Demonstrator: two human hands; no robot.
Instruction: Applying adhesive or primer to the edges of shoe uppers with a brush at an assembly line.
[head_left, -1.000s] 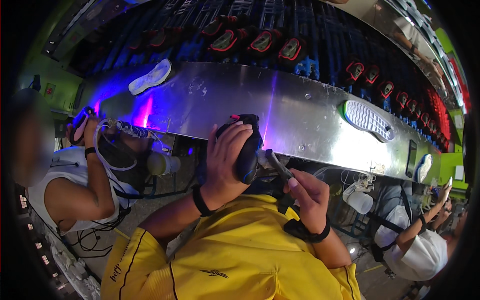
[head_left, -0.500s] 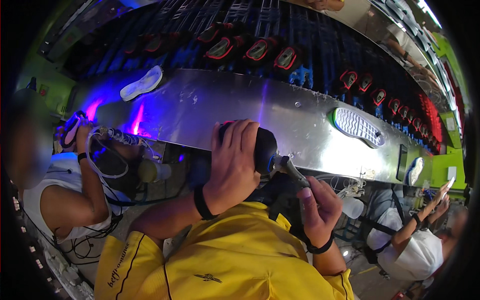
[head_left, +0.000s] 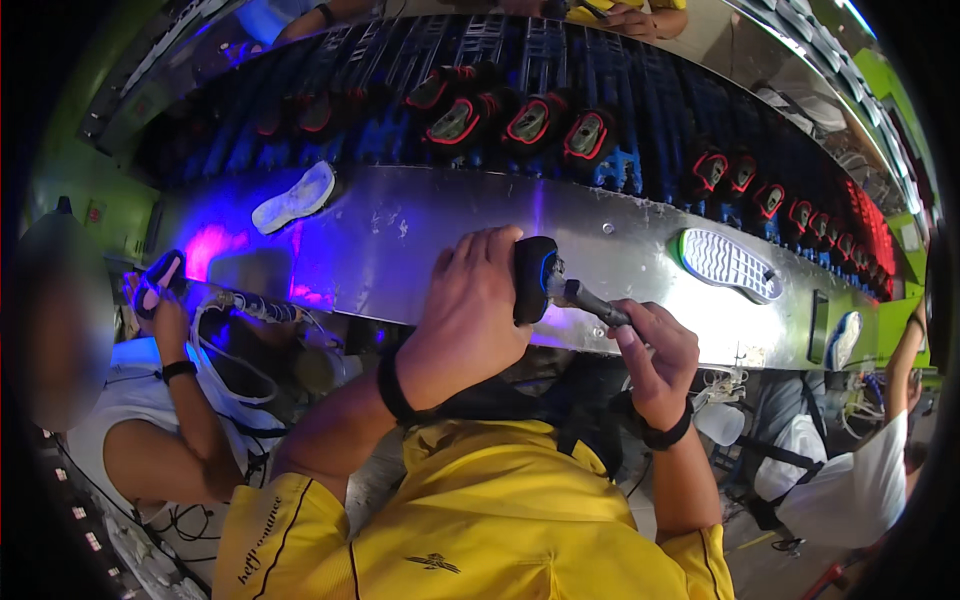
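Observation:
My left hand (head_left: 465,305) is wrapped around a black shoe upper (head_left: 533,282) above the near edge of the metal bench; most of the upper is hidden behind the fingers. A thin blue line shows along its right side. My right hand (head_left: 658,355) grips the grey handle of a brush (head_left: 598,303), its head at or against the right side of the upper. Whether the bristles touch is hard to tell. Beyond the hands, a white shoe sole (head_left: 295,198) lies at the left of the bench and a patterned white sole (head_left: 725,262) with green edging at the right.
Across the metal bench (head_left: 430,215) runs a conveyor (head_left: 650,150) carrying several black shoes (head_left: 530,120) with red trim. Co-workers sit at left (head_left: 160,420) and right (head_left: 850,480); the left one holds a shoe (head_left: 160,282). Another sole (head_left: 843,340) lies farther right, beside a dark flat object (head_left: 818,327).
The upper has turned in my left hand, so less of its rounded black end shows. The brush stays at its right side. The right co-worker's arm has moved up and outward.

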